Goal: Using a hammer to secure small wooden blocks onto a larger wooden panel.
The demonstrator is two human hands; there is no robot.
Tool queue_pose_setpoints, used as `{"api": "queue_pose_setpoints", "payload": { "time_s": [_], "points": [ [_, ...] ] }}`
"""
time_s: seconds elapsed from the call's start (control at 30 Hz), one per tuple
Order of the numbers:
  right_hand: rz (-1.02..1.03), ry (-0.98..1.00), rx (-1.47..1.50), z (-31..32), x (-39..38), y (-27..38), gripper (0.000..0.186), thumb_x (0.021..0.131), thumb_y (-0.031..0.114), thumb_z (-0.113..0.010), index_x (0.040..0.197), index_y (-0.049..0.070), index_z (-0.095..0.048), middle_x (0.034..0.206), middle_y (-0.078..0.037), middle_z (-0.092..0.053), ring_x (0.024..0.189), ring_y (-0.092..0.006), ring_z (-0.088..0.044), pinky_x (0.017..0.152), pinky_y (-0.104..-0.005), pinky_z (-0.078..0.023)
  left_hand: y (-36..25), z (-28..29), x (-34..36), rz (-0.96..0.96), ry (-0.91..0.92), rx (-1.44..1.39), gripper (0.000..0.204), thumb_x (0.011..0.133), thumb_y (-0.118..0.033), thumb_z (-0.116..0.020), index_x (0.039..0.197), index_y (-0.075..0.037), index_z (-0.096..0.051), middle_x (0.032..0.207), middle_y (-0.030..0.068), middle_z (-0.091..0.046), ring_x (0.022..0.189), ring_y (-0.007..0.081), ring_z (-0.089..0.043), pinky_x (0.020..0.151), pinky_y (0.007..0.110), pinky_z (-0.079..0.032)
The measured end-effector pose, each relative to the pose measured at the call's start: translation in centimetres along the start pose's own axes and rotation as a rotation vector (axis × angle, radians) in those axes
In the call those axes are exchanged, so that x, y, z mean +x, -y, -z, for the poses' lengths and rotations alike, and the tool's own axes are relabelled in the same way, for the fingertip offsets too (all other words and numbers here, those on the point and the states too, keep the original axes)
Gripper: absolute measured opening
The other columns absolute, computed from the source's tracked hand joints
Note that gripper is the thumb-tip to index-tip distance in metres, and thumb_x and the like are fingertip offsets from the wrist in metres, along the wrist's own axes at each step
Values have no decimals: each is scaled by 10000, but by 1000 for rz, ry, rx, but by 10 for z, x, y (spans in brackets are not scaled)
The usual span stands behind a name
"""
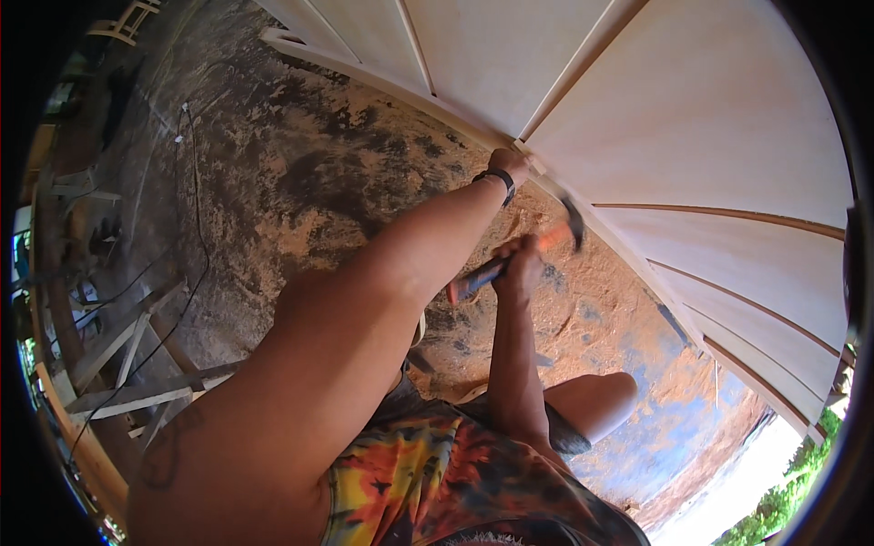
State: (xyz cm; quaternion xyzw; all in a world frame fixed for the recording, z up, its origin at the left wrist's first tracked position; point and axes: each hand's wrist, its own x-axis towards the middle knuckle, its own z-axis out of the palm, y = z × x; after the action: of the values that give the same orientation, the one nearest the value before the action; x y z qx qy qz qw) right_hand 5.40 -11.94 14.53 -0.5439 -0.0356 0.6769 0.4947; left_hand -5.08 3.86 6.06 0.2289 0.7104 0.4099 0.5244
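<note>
My right hand (521, 264) is closed around the handle of a claw hammer (553, 237). The hammer has an orange and dark handle, and its dark head is close to the bottom rail (628, 244) of a large pale wooden panel (701, 118). Farther up along that rail, my left hand (510, 165), with a dark band at the wrist, is closed at a small pale wooden block (536, 165). Its fingertips are partly hidden, so the exact hold is hard to see.
Vertical wooden strips (583, 68) divide the panel. Sawdust and dark stains cover the floor (364, 155). To the left stand a wooden frame (127, 396) and a black cable (202, 246) on the floor. A pale wooden chair (127, 20) is at the far left; greenery (792, 491) shows at the lower right.
</note>
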Motion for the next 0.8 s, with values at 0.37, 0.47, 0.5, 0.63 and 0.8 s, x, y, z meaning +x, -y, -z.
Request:
{"api": "queue_pose_setpoints", "payload": {
  "time_s": [0.37,0.47,0.5,0.63,0.8],
  "points": [
    [122,-230,163,13,2,8,343,1004,392,-539,844,105,-444,592,-17,-448,465,-143,-466,442,-312,-460,-6,-14,-12,53,42,-14,163,915,-138,-682,889,22,-690,828,116,-706,682,177,-667,607,269,-550],
    [-29,30,-96,4,1,-1,363,997,402,-548,838,96,-435,583,-25,-459,427,-148,-468,402,-312,-448,1,17,8,43,-20,-44,147,912,-134,-688,902,13,-693,835,106,-704,690,182,-671,616,274,-552],
    [-92,168,-275,9,5,1,375,991,405,-560,826,94,-432,583,-25,-460,414,-151,-469,385,-315,-438,7,17,0,35,3,-61,147,916,-136,-684,922,11,-690,872,104,-704,726,187,-680,637,275,-555],
    [24,-119,-133,32,-7,2,380,984,361,-591,788,86,-416,577,-21,-449,400,-150,-463,368,-320,-430,-3,15,-4,79,58,-111,178,927,-148,-672,987,20,-679,936,110,-704,794,188,-689,682,284,-565],
    [18,-249,61,-3,1,-8,353,965,316,-616,753,103,-430,574,-4,-452,431,-146,-463,396,-323,-418,-6,16,-9,68,49,-158,162,918,-127,-673,986,20,-678,931,115,-704,779,191,-687,676,287,-572]
  ]
}}
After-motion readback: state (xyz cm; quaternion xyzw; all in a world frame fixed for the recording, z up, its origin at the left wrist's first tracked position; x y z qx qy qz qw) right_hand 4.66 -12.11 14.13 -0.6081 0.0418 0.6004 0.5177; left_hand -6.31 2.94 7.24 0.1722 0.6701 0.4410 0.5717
